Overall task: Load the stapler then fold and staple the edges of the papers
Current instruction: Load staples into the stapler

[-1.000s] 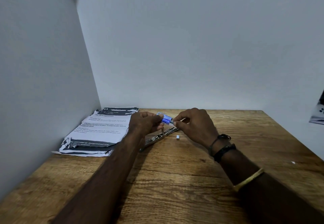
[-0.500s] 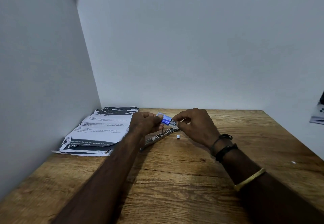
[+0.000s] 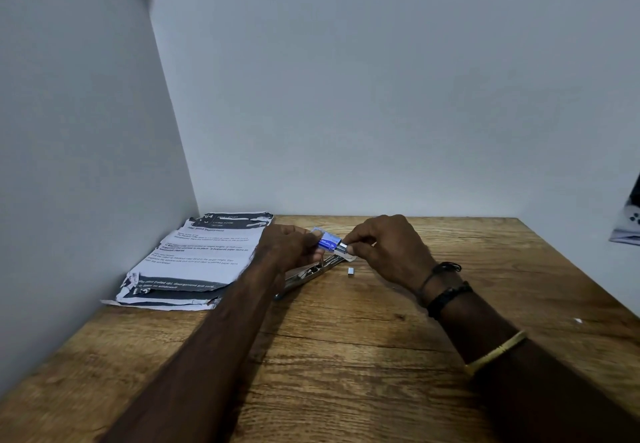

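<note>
Blue staple box [image 3: 325,240] – staples [image 3: 343,246] further out, right hand [image 3: 384,252] pinching.

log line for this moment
left hand: holds staple box | right hand: pinches staple strip | stapler: open on table

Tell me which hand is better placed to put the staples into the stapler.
Probably the right hand: it pinches the staple strip at the end of the blue box, near the stapler. The left hand only holds the box.

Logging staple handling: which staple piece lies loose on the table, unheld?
The small staple piece lying alone beside the stapler; the other strip is pinched by the right hand at the blue box.
</note>
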